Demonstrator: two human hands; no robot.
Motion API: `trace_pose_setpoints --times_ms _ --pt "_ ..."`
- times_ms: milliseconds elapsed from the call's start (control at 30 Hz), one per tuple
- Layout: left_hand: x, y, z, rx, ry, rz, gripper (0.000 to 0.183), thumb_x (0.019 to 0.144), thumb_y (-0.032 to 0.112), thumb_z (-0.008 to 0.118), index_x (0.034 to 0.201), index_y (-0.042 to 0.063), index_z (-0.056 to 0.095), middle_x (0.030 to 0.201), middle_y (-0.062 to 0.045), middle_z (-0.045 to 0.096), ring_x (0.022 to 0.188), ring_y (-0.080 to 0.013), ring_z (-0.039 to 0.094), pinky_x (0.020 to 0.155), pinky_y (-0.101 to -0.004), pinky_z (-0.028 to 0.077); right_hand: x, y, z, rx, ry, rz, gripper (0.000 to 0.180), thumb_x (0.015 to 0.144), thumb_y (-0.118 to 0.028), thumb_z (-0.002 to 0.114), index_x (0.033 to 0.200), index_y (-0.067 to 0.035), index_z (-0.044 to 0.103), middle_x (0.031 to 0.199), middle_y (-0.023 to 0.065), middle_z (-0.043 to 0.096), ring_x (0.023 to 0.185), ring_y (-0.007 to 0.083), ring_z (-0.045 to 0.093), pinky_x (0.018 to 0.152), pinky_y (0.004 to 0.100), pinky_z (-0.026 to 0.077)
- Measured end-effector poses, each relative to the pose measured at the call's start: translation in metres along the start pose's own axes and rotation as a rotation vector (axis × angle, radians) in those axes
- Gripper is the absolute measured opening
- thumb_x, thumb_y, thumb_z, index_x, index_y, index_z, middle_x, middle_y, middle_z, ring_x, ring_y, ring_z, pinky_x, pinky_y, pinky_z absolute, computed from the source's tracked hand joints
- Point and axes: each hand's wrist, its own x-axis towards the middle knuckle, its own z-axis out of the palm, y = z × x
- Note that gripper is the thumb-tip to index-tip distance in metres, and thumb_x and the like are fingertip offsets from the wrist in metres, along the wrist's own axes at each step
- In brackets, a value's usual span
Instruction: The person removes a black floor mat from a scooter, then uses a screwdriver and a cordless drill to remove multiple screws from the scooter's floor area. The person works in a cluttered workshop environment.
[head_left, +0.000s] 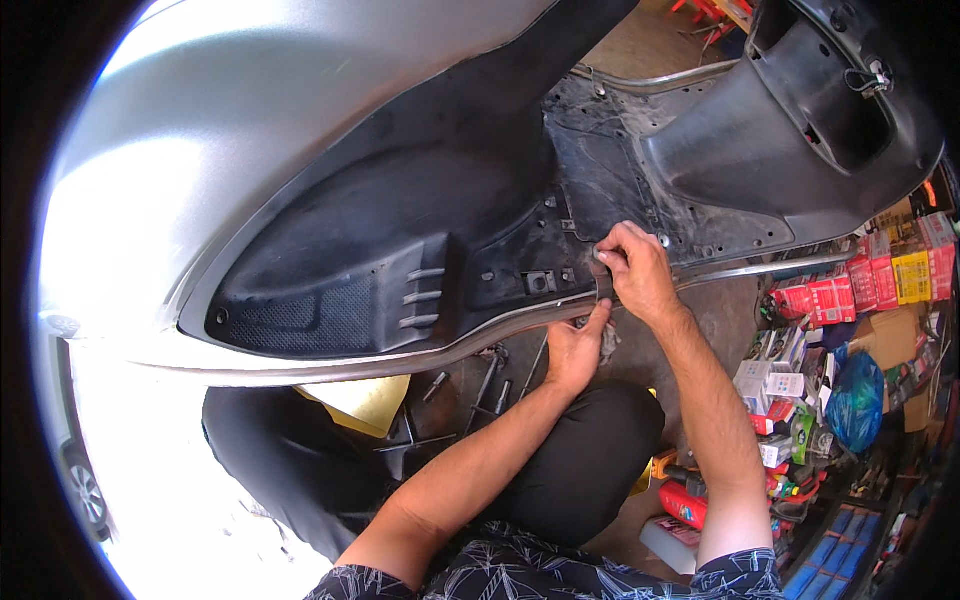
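A motor scooter's black plastic floorboard (604, 169) lies before me, with fixing holes and marks of dust. My right hand (641, 274) is over its near side, thumb and forefinger pinching a small grey piece (597, 253) whose kind I cannot make out. Just below, my left hand (576, 349) grips the floorboard's near edge (604, 289). Its thumb presses on top, while the fingers are partly hidden underneath. A metal side trim (517, 315) runs along this edge, left of my left hand.
The silver front panel (247, 97) rises at left, the seat-side plastic cover (735, 142) at right. Tools, including a T-handle wrench (409, 431), lie on the floor beside a yellow panel (367, 401). Boxes (821, 296), a blue bag (855, 401) and bottles (682, 504) crowd the right.
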Motion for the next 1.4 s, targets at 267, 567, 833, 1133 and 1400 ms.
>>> trace_pose_setpoints --times_ms 267,567,833,1133,1400 --pt "0.003 -0.006 -0.002 -0.05 -0.003 0.082 0.017 0.093 0.015 0.067 0.085 0.0 0.068 0.075 -0.003 0.066 0.067 -0.0097 0.058 0.06 -0.0274 0.045 0.007 -0.01 -0.014 -0.164 -0.077 -0.126 0.013 0.083 -0.011 0.068 0.083 -0.005 0.056 0.083 0.0099 0.062 0.083 0.0336 0.061 0.076 0.0441 0.043" --pt "0.001 -0.001 -0.001 0.009 -0.009 0.013 0.017 0.093 0.015 0.067 0.086 0.0 0.068 0.074 -0.002 0.067 0.066 -0.01 0.059 0.06 -0.0281 0.046 0.01 -0.009 -0.019 -0.156 -0.136 -0.122 0.011 0.083 -0.009 0.066 0.087 -0.005 0.057 0.085 0.0116 0.064 0.087 0.0355 0.062 0.079 0.045 0.044" --pt "0.001 -0.003 0.001 -0.043 -0.004 0.049 0.018 0.092 0.017 0.069 0.083 0.002 0.067 0.073 -0.004 0.067 0.06 -0.011 0.058 0.054 -0.0287 0.045 0.012 -0.011 -0.021 -0.145 -0.177 -0.091 0.009 0.083 -0.005 0.065 0.088 -0.004 0.057 0.086 0.0128 0.064 0.086 0.0364 0.062 0.079 0.0459 0.045" --pt "0.0 0.0 0.001 -0.029 0.027 0.0 0.021 0.091 0.02 0.07 0.08 0.002 0.067 0.071 -0.004 0.066 0.056 -0.0116 0.058 0.05 -0.0287 0.044 0.011 -0.007 -0.018 -0.207 -0.162 -0.116 0.009 0.084 -0.007 0.065 0.085 -0.003 0.056 0.085 0.0152 0.063 0.083 0.0373 0.062 0.079 0.0458 0.045" --pt "-0.003 0.007 0.001 -0.046 0.015 -0.046 0.017 0.091 0.016 0.069 0.09 -0.001 0.068 0.077 -0.006 0.068 0.066 -0.0123 0.06 0.06 -0.0286 0.048 0.012 -0.016 -0.019 -0.361 -0.193 -0.164 0.014 0.086 -0.012 0.065 0.088 -0.003 0.054 0.087 0.0146 0.061 0.085 0.0369 0.061 0.078 0.0461 0.044"
